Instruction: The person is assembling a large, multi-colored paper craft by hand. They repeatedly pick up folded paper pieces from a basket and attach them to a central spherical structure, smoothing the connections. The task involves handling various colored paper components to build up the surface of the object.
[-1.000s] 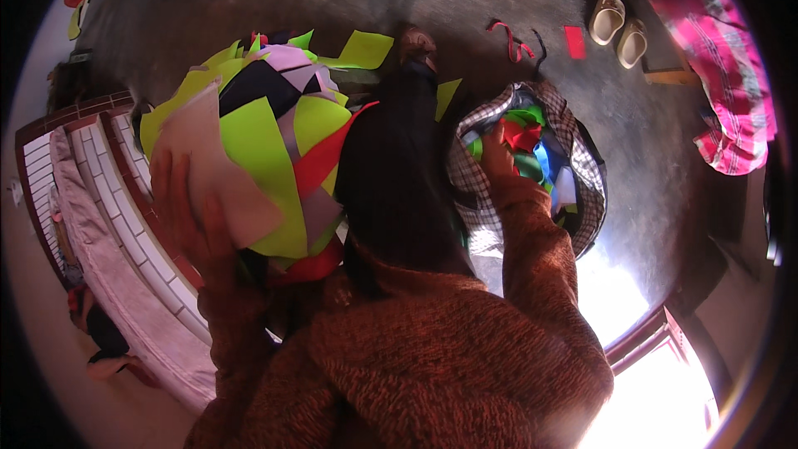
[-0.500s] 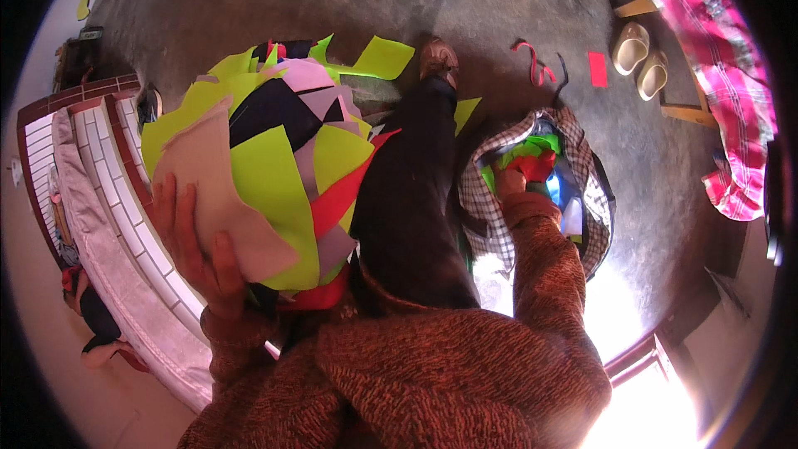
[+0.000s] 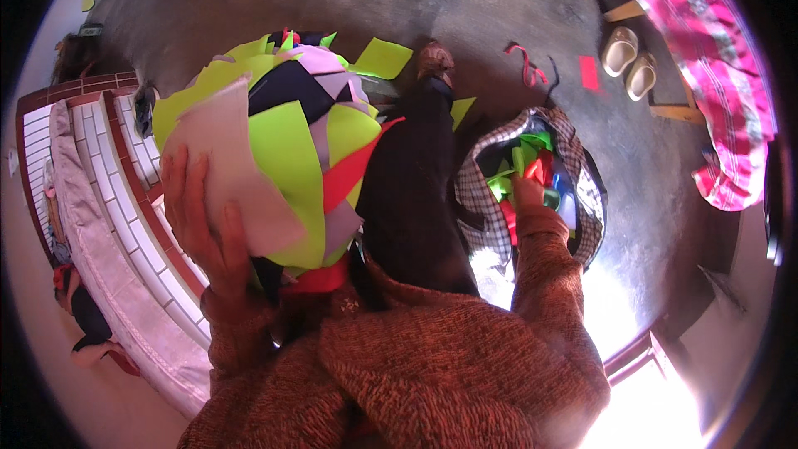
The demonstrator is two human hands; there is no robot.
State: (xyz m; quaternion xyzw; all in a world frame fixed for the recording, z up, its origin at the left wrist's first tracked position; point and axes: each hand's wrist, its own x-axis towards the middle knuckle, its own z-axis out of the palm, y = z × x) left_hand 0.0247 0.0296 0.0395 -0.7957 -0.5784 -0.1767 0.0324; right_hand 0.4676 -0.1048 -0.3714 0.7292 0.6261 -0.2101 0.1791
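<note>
Touching a large cloth bundle (image 3: 287, 150) left of a dark trouser leg (image 3: 409, 183) with left hand (image 3: 206, 241) laid on it, fingers parted. Inside a checked bag (image 3: 475, 187) right of leg, touching bright scraps (image 3: 539, 143) with right hand (image 3: 529, 193); cannot tell whether gripping any.

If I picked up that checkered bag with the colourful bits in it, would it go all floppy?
Probably: the checkered bag's rim sags in uneven folds. It might be light for its size, since the colourful bits look like thin scraps. Tipping could spill some, as its mouth gapes around the right hand.
</note>
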